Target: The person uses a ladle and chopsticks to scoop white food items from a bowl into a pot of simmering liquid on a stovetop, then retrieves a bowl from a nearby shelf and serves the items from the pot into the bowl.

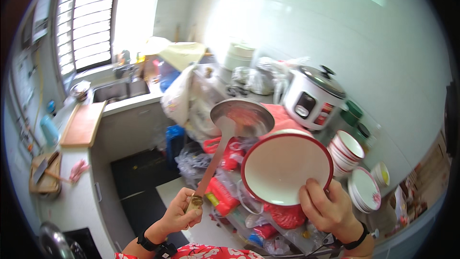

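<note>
My left hand (183, 209) grips the handle of a large metal ladle (242, 117), whose round bowl points away from me over the crowded shelf. In my right hand (325, 205) is a white bowl with a red rim (287, 167); my fingers reach over the rim onto its inner wall. The bowl is tilted so that its pale inside faces me. The ladle's bowl is just beyond the white one, to the left. Behind them stands a white rice cooker (314, 97) with a glass lid.
Stacked bowls (346, 151) and plates (363, 190) stand at the right. Bagged goods (221, 194) fill the shelf below. At the left are a sink (120, 91), a cutting board (82, 124) and a cleaver (41, 171) on another board. Dark mats (143, 176) cover part of the floor.
</note>
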The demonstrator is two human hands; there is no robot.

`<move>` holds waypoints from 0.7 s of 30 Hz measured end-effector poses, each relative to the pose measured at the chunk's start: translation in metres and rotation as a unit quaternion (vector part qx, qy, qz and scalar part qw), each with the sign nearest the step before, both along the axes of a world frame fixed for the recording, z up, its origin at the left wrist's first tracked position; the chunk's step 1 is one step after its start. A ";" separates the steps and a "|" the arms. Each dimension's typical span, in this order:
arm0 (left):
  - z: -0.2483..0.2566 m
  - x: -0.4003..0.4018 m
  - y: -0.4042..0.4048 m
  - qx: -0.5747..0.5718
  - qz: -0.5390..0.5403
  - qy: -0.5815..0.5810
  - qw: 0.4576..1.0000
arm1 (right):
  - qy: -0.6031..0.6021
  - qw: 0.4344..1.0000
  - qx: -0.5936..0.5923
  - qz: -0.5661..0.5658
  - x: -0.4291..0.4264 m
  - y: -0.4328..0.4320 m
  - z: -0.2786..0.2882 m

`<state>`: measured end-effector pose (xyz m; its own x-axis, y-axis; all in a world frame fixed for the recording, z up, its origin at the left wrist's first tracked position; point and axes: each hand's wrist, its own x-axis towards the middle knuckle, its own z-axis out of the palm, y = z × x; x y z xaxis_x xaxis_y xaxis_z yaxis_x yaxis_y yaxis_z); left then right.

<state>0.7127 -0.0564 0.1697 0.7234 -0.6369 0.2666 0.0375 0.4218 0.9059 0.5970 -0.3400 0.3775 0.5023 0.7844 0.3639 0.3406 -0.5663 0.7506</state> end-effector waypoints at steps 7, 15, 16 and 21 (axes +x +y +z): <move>-0.032 -0.047 0.103 0.003 0.166 0.014 0.986 | 0.021 0.985 0.070 0.158 0.056 0.090 -0.044; -0.046 -0.123 0.182 0.062 0.461 0.000 0.885 | 0.153 0.871 0.201 0.421 0.139 0.211 -0.103; -0.049 -0.134 0.185 0.063 0.493 0.021 0.868 | 0.165 0.850 0.215 0.452 0.146 0.225 -0.114; -0.042 -0.211 0.182 0.035 0.631 0.046 0.774 | 0.313 0.736 0.240 0.550 0.160 0.286 -0.147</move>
